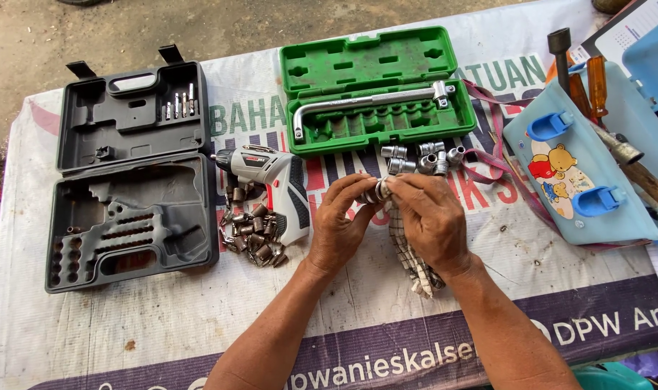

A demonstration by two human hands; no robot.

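Observation:
My left hand [340,224] and my right hand [431,217] meet over the middle of the table, both closed on a shiny metal socket [377,191] held between the fingertips. A checked cloth [416,271] hangs under my right hand onto the table. Just beyond the hands lie several loose chrome sockets [423,159], in front of an open green socket case [376,90] with an L-shaped wrench handle [365,105] in it.
A grey cordless screwdriver [271,184] lies left of my hands beside a heap of small dark bits [253,235]. An open black tool case [130,173] sits at far left. A light blue plastic box [582,173] with tools behind it stands at right.

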